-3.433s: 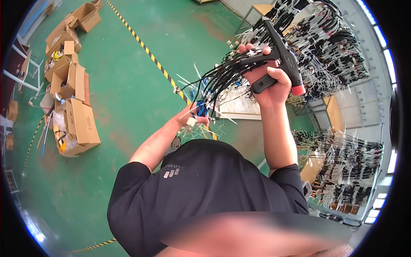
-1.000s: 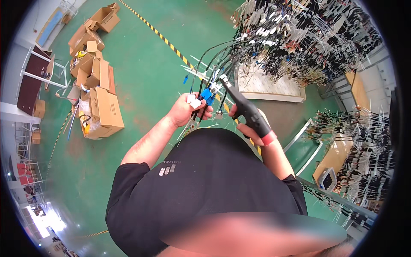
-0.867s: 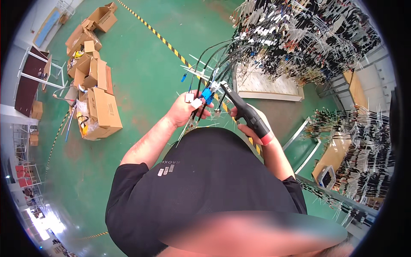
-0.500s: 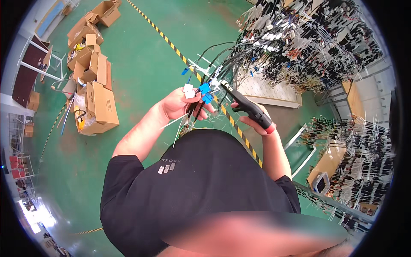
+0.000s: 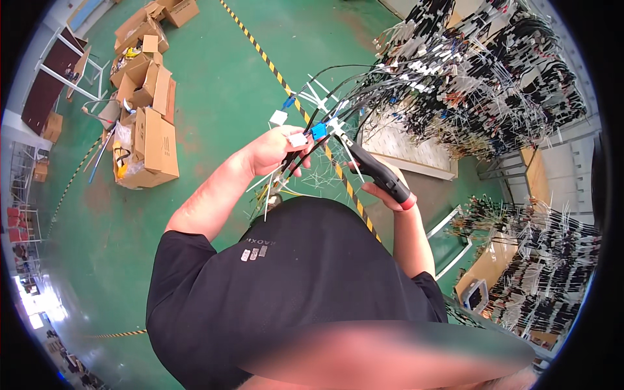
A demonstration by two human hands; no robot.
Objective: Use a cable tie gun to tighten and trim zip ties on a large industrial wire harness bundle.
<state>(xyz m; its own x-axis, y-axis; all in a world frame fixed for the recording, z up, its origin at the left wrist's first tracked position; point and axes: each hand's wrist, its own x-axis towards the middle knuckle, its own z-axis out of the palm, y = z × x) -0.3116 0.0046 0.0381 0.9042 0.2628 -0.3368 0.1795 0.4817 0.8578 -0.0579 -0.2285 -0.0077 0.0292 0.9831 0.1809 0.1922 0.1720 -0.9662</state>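
Observation:
My left hand (image 5: 272,151) is closed around a wire harness of black cables (image 5: 290,160). By its fingers are a blue connector (image 5: 319,131) and a white connector (image 5: 297,140). Another white connector (image 5: 278,117) and a small blue one (image 5: 289,102) stick out beyond the hand. White cable ties (image 5: 314,96) with loose tails stand out from the bundle. My right hand (image 5: 389,190) grips a black cable tie gun (image 5: 372,166) with a red end. The gun's nose meets the bundle at a white tie, just right of the blue connector; the exact contact is too small to tell.
Black cables run from the bundle to a dense hanging mass of harnesses (image 5: 481,71) at the far right. More harnesses (image 5: 539,273) hang at the near right. Open cardboard boxes (image 5: 156,146) line the left. Cut tie tails (image 5: 318,177) litter the green floor beside yellow-black tape (image 5: 270,65).
The gun's nose has come up against the bundle, where a gap showed before. My left hand has turned the harness, so one blue connector shows in place of two.

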